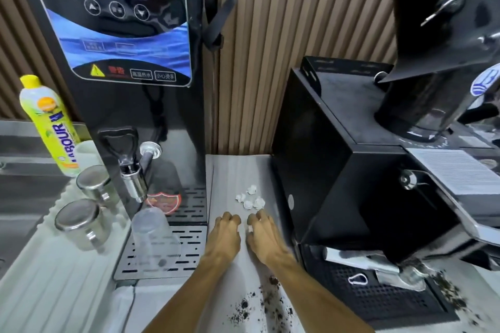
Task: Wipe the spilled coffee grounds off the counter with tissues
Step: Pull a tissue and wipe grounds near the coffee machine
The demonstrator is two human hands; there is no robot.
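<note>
Dark coffee grounds point(266, 303) lie scattered on the grey counter point(238, 173) near its front edge, between my two forearms and under the right one. Several small white tissue wads point(250, 199) sit farther back on the counter. Both hands lie side by side just in front of the wads, fingers curled. My left hand point(224, 232) holds nothing that I can see. My right hand point(261, 232) pinches a small white tissue bit point(250, 229) at its thumb. More grounds point(449, 289) lie by the grinder tray at the right.
A black water dispenser point(130, 62) with tap and drip tray point(162, 249) stands left of the counter strip; a clear cup point(154, 235) sits upside down on the tray. Two steel cups point(81, 222) and a yellow bottle point(51, 121) stand farther left. A black coffee machine point(351, 159) blocks the right.
</note>
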